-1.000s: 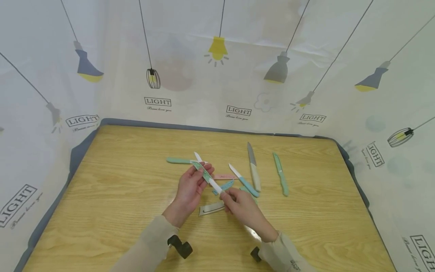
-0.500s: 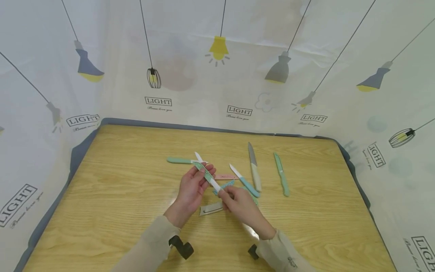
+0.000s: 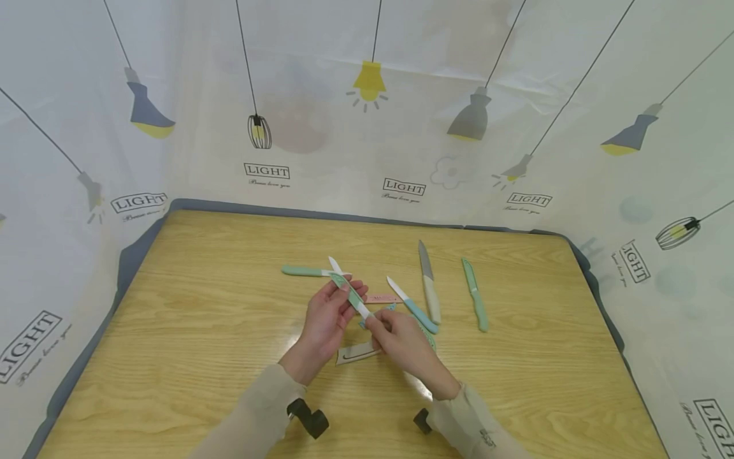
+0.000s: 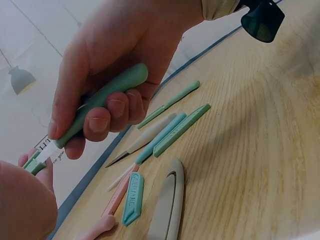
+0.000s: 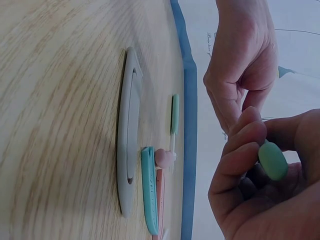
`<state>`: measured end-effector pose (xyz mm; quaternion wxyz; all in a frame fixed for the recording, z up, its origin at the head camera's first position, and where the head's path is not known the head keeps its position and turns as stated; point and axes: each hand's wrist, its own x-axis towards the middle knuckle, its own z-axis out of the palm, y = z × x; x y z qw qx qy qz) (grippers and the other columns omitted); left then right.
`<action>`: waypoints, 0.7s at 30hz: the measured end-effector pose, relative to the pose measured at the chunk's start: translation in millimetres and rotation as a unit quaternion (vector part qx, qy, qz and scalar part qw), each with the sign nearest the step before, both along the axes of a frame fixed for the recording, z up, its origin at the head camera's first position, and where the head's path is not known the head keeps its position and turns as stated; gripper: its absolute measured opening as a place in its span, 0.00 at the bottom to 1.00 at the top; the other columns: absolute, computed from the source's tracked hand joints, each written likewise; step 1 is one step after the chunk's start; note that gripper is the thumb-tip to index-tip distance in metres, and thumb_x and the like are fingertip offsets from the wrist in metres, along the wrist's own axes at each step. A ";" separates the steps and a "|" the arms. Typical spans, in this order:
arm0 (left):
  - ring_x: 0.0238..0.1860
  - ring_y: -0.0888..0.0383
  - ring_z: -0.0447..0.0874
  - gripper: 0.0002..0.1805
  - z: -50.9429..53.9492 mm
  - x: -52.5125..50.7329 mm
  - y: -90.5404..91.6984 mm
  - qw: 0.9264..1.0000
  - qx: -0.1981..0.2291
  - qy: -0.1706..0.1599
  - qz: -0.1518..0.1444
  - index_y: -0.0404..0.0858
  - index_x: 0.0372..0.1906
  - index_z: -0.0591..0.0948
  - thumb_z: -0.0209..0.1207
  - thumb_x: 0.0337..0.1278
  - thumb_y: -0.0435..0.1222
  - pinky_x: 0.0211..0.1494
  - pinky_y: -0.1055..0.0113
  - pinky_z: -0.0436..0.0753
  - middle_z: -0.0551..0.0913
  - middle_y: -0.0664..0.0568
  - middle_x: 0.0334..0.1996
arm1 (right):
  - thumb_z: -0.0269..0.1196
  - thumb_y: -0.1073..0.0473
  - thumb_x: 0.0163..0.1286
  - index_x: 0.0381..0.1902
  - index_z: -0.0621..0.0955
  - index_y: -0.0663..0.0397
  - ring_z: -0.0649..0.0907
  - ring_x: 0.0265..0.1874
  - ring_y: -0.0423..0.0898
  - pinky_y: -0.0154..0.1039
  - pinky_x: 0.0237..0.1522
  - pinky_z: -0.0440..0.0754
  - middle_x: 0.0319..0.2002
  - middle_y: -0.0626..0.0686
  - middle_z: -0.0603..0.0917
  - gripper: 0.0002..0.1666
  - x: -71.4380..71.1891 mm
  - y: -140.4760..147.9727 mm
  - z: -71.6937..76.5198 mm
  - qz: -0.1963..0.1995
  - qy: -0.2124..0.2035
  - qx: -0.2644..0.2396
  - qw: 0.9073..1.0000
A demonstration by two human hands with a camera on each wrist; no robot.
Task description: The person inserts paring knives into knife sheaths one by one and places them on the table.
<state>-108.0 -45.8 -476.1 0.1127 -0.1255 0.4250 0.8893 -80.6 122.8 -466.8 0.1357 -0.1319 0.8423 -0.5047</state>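
In the head view my left hand (image 3: 327, 312) holds a green knife sheath (image 3: 346, 292) between thumb and fingers. My right hand (image 3: 404, 341) grips the green handle (image 4: 107, 97) of a paring knife, mostly hidden from the head camera but plain in the left wrist view. Its white blade (image 3: 364, 311) is partly inside the sheath, with a short stretch showing between the two hands. The rounded handle end (image 5: 273, 161) pokes out of the right fist in the right wrist view. Beneath the hands lie a beige sheath (image 3: 355, 352) and a blue sheath (image 4: 132, 200).
On the wooden table (image 3: 189, 331) lie a green-handled knife (image 3: 301, 271), a blue-handled knife (image 3: 421, 315), a beige-handled knife (image 3: 430, 293) with a grey blade and a sheathed green knife (image 3: 474, 293). A pink sheath (image 3: 383, 298) and another green sheath (image 4: 182, 130) lie among them.
The right hand has moved slightly up and left, toward the left hand. Less of the white blade shows outside the green sheath. Things on the table have stayed in place.
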 end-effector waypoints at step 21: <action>0.60 0.50 0.83 0.21 -3.7 5.3 6.1 1.000 -0.010 0.014 -0.008 0.25 0.72 0.63 0.43 0.83 0.28 0.66 0.62 0.81 0.78 0.41 0.58 | 0.55 0.56 0.83 0.34 0.81 0.65 0.70 0.14 0.34 0.28 0.15 0.67 0.20 0.46 0.80 0.19 -5.8 -1.3 -2.6 0.009 0.009 0.000 1.000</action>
